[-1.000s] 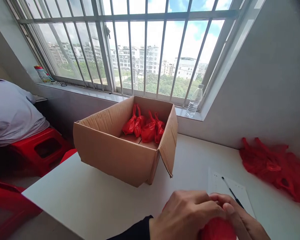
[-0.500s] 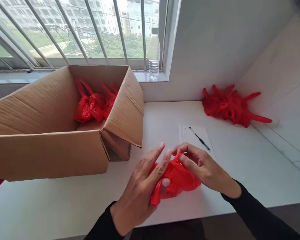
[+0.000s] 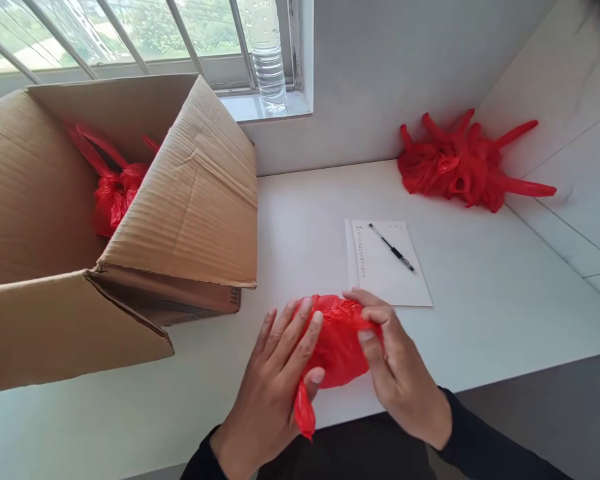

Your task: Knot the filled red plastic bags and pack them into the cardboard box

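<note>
A red plastic bag [image 3: 341, 353] is between my two hands just above the front of the white table, its contents hidden. My left hand [image 3: 276, 377] lies along its left side, fingers long and close together and the thumb against the plastic. A twisted red end of the bag hangs below that thumb. My right hand [image 3: 397, 363] pinches the bag's upper right part between thumb and curled fingers. Just beyond the hands, a black pen [image 3: 393, 248] rests on a white sheet of paper [image 3: 393, 290] with small printed marks.
At the left stands an open cardboard box [image 3: 195, 213] with a tied red bag [image 3: 115, 200] inside. A pile of red plastic bags [image 3: 453, 167] sits in the far right corner. On the sill by the barred window is a clear water bottle [image 3: 269, 63].
The view has tilted down and shifted, so the box sits further left. My right hand has moved from the bag's top knot-like part to its right side; my left hand still holds the left side.
</note>
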The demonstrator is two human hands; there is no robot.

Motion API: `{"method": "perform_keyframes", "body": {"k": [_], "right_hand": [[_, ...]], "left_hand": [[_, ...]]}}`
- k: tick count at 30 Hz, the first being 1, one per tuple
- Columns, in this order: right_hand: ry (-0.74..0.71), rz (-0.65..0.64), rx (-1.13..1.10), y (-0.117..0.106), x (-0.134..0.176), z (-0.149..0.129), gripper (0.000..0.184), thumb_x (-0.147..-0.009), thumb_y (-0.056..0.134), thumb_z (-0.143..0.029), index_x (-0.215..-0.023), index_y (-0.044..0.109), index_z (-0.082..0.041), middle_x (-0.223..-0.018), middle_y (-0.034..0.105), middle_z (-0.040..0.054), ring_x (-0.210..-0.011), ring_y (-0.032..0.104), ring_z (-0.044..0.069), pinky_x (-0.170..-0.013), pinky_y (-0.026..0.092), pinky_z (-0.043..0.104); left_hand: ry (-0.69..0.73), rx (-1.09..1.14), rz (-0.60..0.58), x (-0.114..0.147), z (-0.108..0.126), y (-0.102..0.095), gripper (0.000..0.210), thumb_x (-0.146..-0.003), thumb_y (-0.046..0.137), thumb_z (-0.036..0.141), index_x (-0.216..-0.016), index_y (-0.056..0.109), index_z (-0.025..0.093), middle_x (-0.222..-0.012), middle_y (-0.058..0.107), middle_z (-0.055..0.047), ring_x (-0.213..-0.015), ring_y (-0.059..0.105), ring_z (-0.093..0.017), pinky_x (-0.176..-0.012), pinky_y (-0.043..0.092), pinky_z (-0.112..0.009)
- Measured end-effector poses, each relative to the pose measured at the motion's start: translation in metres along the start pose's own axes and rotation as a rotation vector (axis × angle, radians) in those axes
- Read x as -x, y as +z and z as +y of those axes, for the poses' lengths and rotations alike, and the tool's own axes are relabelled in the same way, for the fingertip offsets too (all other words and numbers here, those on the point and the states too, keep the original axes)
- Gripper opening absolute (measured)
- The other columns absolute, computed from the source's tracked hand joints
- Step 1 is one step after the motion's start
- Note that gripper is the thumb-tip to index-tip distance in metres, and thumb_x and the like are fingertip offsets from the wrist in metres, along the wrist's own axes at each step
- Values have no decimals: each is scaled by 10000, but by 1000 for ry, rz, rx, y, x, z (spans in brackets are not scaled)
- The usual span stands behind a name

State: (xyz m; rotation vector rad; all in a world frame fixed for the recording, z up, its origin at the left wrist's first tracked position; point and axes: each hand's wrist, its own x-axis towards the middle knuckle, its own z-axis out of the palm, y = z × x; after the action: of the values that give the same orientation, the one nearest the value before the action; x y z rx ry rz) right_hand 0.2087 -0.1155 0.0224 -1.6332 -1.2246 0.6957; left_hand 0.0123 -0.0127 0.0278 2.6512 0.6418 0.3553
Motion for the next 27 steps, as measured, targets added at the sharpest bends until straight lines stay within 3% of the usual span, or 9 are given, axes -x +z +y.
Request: {"method": "perform_keyframes", "body": {"k": [3,8,27], "right_hand": [[-165,-54,201,21,5,15,191,-1039,388,-148,-1201,426,-242,-1555,443,90,-1519,271,243,-1235,296,542],[-218,-26,367,33,11,51,204,-1016,416,-129,-1201,460,-203,-1580,423,107,-1525,269,266,-1242,301,550],[-191,-87,504,44,15,69,292,-1040,395,-189,-1317,487,-180,-1629,355,84,-1538,241,260,-1233,343,568]], "left_hand": [[30,-91,-53,-11,3,20,653,-1025,492,247,-1621,229,208,-1666,326,-78,-1557,244,-266,-1278,185,-463],[59,-263,-79,-6,-2,46,642,-1031,479,262,-1617,233,168,-1686,272,-76,-1569,201,-260,-1286,139,-451],[40,-267,-156,-7,-4,57,677,-1033,443,231,-1629,141,127,-1703,211,-92,-1576,173,-257,-1279,208,-452]]}}
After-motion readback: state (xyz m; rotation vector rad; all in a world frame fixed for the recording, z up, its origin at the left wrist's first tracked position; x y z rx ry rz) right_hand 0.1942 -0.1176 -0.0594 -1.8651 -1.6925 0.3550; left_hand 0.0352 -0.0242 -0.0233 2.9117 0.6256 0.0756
